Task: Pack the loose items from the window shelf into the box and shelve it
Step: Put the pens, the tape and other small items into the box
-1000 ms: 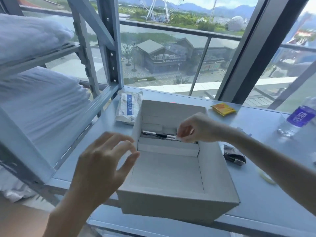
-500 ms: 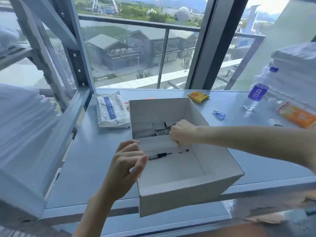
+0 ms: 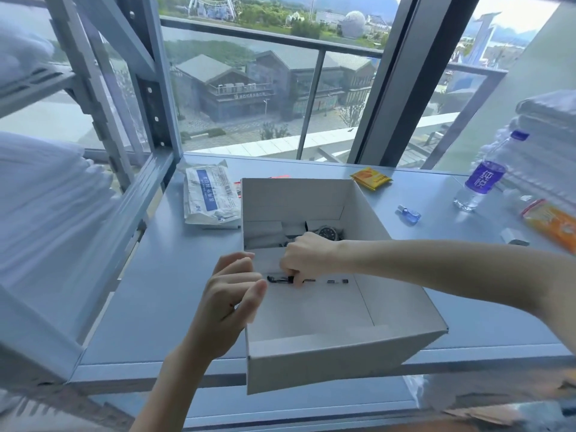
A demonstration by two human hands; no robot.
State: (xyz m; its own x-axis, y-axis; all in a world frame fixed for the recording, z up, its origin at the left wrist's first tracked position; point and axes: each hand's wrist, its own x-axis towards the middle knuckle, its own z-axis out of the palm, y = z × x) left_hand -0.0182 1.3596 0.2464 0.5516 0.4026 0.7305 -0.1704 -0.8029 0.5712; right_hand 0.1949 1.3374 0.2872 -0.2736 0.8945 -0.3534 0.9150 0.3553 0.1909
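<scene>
An open white cardboard box point(image 3: 339, 360) stands on the grey window shelf point(image 3: 174, 275), its front overhanging the shelf edge. Inside, my right hand point(image 3: 307, 255) reaches down and pinches a black pen point(image 3: 280, 279) lying on the box floor. A wristwatch point(image 3: 328, 232) lies at the back of the box behind that hand. My left hand point(image 3: 232, 291) holds the box's left wall with curled fingers. Loose on the shelf are a white mask pack point(image 3: 212, 194), a yellow packet point(image 3: 371, 178) and a small blue bottle point(image 3: 409, 214).
A water bottle point(image 3: 481, 179) and an orange snack bag point(image 3: 551, 222) sit at the right, with a small white item point(image 3: 514, 236) nearby. Folded white linen point(image 3: 46, 194) fills the rack at the left. The window glass stands behind the shelf.
My right hand moved from the box's back section down to the pen on the box floor. The watch now shows behind it. My left hand closed onto the box's left wall.
</scene>
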